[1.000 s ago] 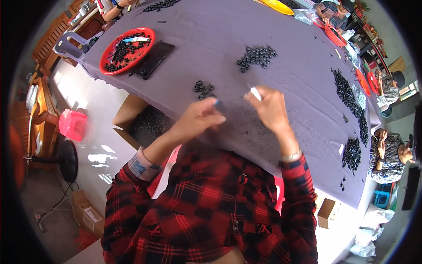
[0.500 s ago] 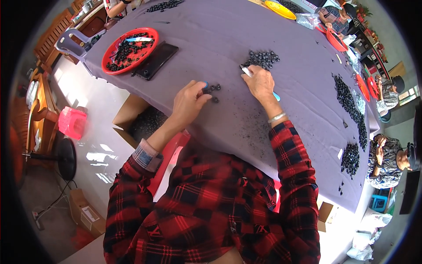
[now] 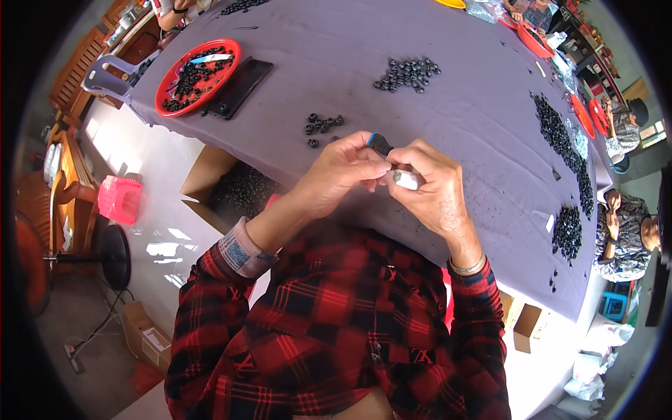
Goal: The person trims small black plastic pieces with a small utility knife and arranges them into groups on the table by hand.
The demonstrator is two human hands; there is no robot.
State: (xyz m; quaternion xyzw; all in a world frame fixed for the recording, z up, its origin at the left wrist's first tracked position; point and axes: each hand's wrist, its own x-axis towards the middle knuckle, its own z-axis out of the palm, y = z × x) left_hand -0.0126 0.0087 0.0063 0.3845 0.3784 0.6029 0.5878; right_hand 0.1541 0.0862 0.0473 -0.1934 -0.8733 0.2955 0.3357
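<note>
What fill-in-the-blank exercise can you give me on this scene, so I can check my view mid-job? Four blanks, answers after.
1. The right hand holds a small rounded object that looks mostly ____.
2. The dark finger cover on the left hand has a ____ rim.
3. The round plastic tray beside the flat black rectangular device is ____.
4. The open brown cardboard box stands to the person's ____.

Missing words: white; blue; red; left.

Clear lane left here on the worktop, between small bead group and larger bead pile! Leftward, it's blocked by red tray and flat black device; rightward, by 2 dark heaps.
</note>
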